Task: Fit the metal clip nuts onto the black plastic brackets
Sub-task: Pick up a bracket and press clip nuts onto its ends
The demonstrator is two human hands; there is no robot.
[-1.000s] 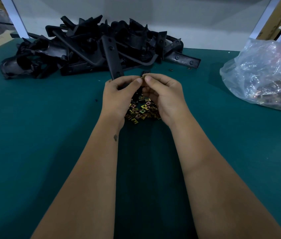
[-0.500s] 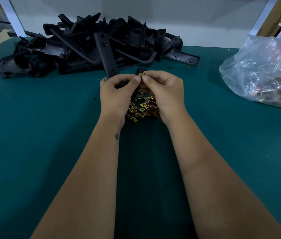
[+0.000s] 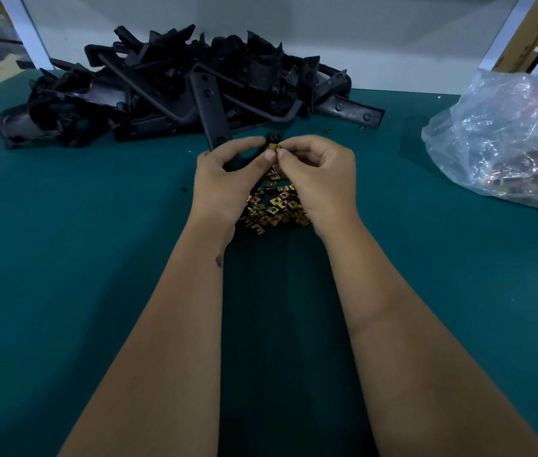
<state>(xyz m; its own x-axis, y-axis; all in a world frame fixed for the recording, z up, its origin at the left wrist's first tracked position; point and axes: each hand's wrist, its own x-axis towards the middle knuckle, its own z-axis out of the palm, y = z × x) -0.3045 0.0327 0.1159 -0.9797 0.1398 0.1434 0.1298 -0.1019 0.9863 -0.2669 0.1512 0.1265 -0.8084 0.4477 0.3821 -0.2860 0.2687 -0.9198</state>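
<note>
Seating one clip nut: the left hand grips a black plastic bracket, fingers curled round its near end, with the long flat arm slanting up and away toward the heap. The right hand pinches a brass-coloured clip nut between thumb and forefinger, holding it against a small black tab of the bracket just above the left thumb tip. Whether the nut has already slid over the tab edge cannot be told at this size; it appears at most partly on. The next move would call for a straight push along the tab until the nut's hole meets the bracket's, the left hand bracing against it.

Directly below both hands, on the green table, lies the loose pile of clip nuts, partly hidden by the wrists. The heap of brackets lies along the far edge, just beyond the held piece. Two stray nuts lie near the heap's right end. A clear plastic bag of further nuts sits well apart at right. Nothing blocks the fitting; the supply pile is simply crowded by the hands.
</note>
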